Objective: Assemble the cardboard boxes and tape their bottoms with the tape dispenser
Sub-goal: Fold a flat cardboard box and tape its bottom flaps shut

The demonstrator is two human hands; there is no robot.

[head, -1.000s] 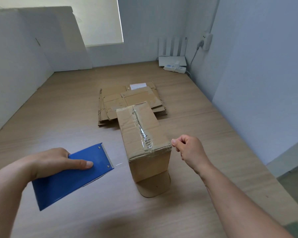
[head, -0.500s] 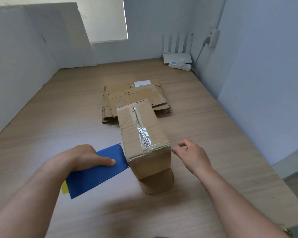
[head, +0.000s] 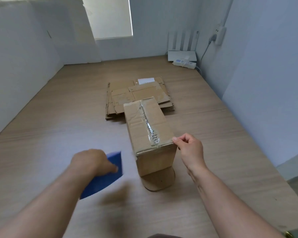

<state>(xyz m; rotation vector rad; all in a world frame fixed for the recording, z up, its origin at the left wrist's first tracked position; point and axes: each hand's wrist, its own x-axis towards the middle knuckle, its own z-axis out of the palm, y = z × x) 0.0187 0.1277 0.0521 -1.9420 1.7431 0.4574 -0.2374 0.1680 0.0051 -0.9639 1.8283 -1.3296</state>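
Grip: left hand (head: 91, 160) clasps blue tape dispenser (head: 101, 184); right hand (head: 190, 150) curled at brown cardboard box (head: 144, 124) corner, hold unclear. Smooth wrinkled tape (head: 153, 136) flat beside that grip.

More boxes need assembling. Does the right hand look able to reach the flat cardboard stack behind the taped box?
Probably yes. The right hand pinches the taped box at its near corner; the flat stack lies behind, and bare table right of the box leaves a path.
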